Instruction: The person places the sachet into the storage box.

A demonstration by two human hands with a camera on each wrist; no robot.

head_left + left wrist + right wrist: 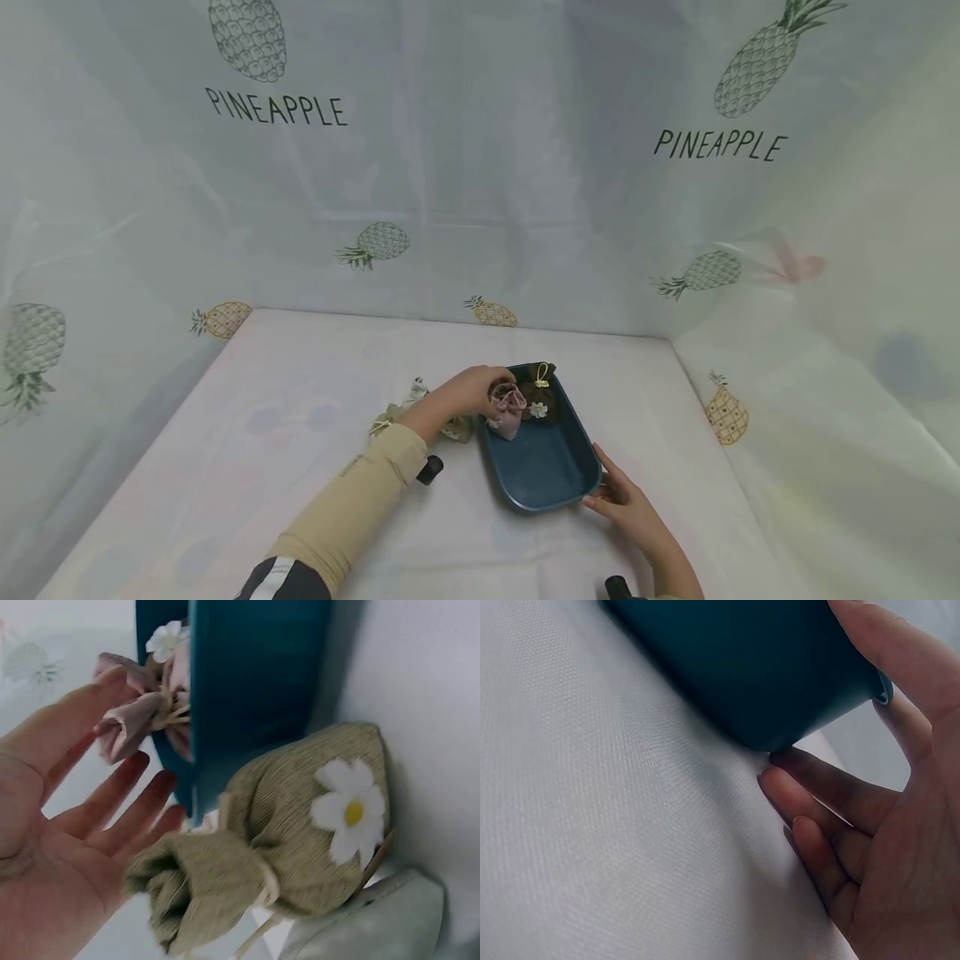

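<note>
My left hand (471, 390) reaches over the far left rim of a blue plastic bin (543, 471). Its thumb and forefinger pinch the ruffled neck of a pink drawstring pouch (505, 423), which hangs just inside the bin; the other fingers are spread loosely. Beside it in the bin lies a dark brown pouch (543, 394) with a white flower and a yellow cord. My right hand (632, 510) grips the bin's near right corner, thumb by the rim and fingertips (784, 791) low against the outside, near the cloth.
Outside the bin's left wall sits a khaki pouch (300, 802) with a daisy, a pale grey-green pouch (375, 922) beside it. More pouches (384, 419) lie partly behind the left forearm. A white cloth (315, 392) covers the table; a pineapple-print sheet (480, 167) hangs behind.
</note>
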